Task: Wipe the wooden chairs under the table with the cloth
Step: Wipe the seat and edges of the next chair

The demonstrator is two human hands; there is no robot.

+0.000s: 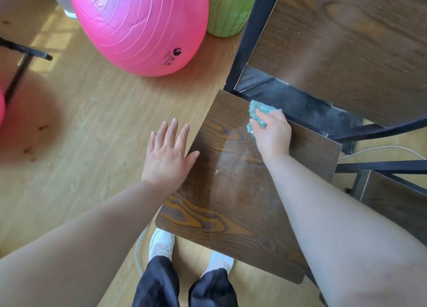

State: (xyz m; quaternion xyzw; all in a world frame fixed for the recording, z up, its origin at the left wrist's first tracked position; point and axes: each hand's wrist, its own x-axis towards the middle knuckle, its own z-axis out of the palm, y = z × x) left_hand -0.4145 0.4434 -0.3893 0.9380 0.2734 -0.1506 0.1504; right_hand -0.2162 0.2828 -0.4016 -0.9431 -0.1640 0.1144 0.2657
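The right hand (272, 133) has its fingers curled around a bunched teal cloth (260, 111) and presses it on the far corner of the wooden chair seat (231, 202). The cloth sticks out in front of the fingers, close to the black frame under the table (346, 40). The left hand (166, 154) is flat, with fingers straight and spread, and holds nothing; its thumb reaches over the left edge of the seat. Beyond the left hand stand a pink ball (138, 24) and a green basket (227, 13). Right of the right forearm is a second chair (397, 205).
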